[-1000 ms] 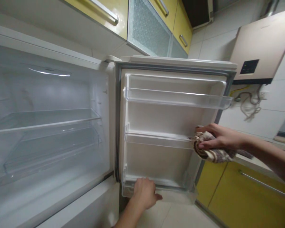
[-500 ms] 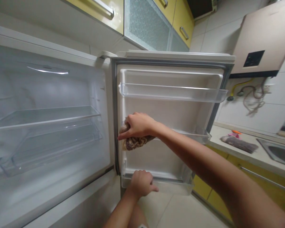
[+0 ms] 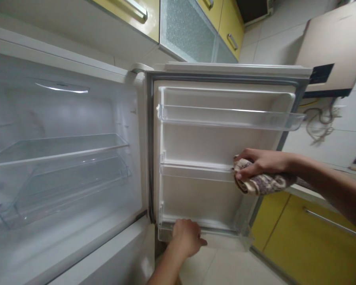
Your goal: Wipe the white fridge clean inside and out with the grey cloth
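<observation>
My right hand is wrapped around a folded brown-and-cream patterned cloth. The cloth lies against the clear middle door bin, toward its outer end. Lower down, my left hand has its fingers curled over the rim of the bottom door bin, thumb sticking out to the right; the fingertips are hidden. The fridge door stands wide open, its inner side facing me. A clear top bin runs across it above both hands.
On the left is the lit fridge compartment with a glass shelf and a clear drawer. Yellow cabinets and a counter stand behind the door at right. A water heater hangs on the tiled wall.
My right hand has carried the cloth rightward along the middle bin, from the hinge side to the outer end. My left hand stays at the bottom bin. The view has shifted slightly.
</observation>
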Demonstrator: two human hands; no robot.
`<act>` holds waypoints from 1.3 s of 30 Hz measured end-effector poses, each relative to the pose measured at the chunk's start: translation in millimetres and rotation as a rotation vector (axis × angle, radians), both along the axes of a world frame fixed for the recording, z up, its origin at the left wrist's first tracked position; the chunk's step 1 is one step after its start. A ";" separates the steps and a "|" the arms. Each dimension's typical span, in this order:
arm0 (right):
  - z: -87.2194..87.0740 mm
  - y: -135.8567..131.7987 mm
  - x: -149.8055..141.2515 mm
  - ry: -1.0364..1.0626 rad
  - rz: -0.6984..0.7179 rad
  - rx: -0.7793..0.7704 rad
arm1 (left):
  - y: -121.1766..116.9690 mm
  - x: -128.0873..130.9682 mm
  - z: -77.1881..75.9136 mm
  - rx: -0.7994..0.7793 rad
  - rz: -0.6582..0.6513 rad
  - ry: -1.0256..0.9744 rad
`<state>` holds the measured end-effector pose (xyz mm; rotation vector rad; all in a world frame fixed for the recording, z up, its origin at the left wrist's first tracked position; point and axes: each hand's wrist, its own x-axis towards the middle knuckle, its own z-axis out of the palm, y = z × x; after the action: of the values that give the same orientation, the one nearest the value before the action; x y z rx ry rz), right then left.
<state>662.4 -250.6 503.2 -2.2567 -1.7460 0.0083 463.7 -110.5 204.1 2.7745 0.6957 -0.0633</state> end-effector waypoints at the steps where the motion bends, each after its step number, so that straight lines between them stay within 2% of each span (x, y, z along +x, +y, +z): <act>1: 0.5 8.3 -7.9 0.021 0.028 -0.127 | 0.2 1.4 -0.5 0.005 -0.006 -0.002; 3: 2.1 32.7 -32.4 0.002 0.078 -0.276 | 0.6 3.7 -2.5 0.016 -0.009 -0.011; 9: 3.0 133.0 -127.2 -0.164 0.263 -0.246 | 2.6 3.0 -13.5 0.048 -0.005 -0.076; 12: 1.3 163.7 -157.6 -0.125 0.341 -0.200 | 3.5 0.2 -16.3 0.055 0.010 -0.081; 14: 0.2 167.0 -162.1 -0.098 0.354 -0.180 | 4.2 -1.5 -15.9 0.052 0.013 -0.077; 16: -0.8 156.9 -152.8 -0.079 0.359 -0.164 | 4.9 -2.4 -14.2 0.047 0.013 -0.072; 20: -0.2 109.8 -104.0 -0.014 0.313 -0.192 | 4.2 -1.5 -9.8 0.031 0.021 -0.058; 24: 2.7 55.1 -48.7 0.216 0.200 -0.274 | 0.7 -0.4 -5.6 0.020 0.014 -0.043; 27: 4.7 34.3 -25.6 0.313 0.168 -0.292 | -0.8 0.4 -2.9 0.015 -0.008 -0.041; 29: 5.7 37.7 -24.8 0.284 0.157 -0.331 | -0.8 1.6 -1.8 0.013 -0.013 -0.041; 31: 5.9 55.1 -37.2 0.203 0.159 -0.368 | -0.1 3.0 -2.0 0.010 -0.012 -0.046; 33: 4.8 82.5 -61.2 0.090 0.193 -0.353 | 0.9 4.0 -3.9 0.009 -0.012 -0.055; 36: 1.6 127.8 -107.8 -0.075 0.289 -0.248 | 2.4 3.1 -8.6 0.024 -0.011 -0.079; 39: -2.9 157.5 -144.6 -0.120 0.363 -0.169 | 3.1 -0.2 -12.7 0.044 -0.002 -0.087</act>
<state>517.8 -93.1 500.3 -2.0509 -2.2754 0.1008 463.4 -107.5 191.3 2.8010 0.6804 0.0730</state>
